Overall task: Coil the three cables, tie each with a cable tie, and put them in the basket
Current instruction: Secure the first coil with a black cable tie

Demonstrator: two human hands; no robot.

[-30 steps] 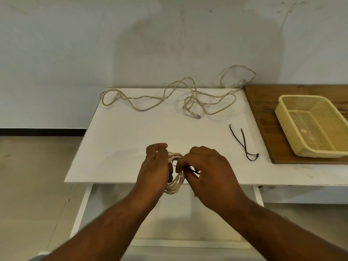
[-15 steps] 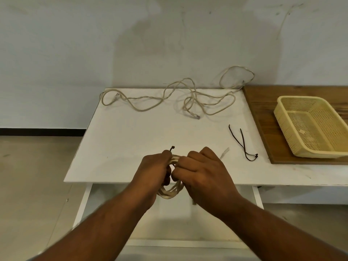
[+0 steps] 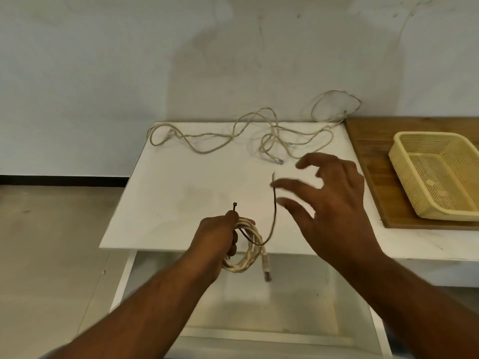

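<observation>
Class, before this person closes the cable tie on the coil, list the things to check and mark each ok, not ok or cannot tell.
1. Coil held firmly: the left hand grips the coiled cable at its top. Ok.
2. Tie passed through the coil: the black cable tie runs through the loops, with its head above the left hand. Ok.
3. Tail in hand: the right hand is open and blurred beside the tail. Not ok.
4. Tie locked: tail end free, not through the head. Not ok.
5. Connector tucked in: the plug dangles below the coil. Not ok.
6. Basket ready: open side up on the wooden board. Ok.
</observation>
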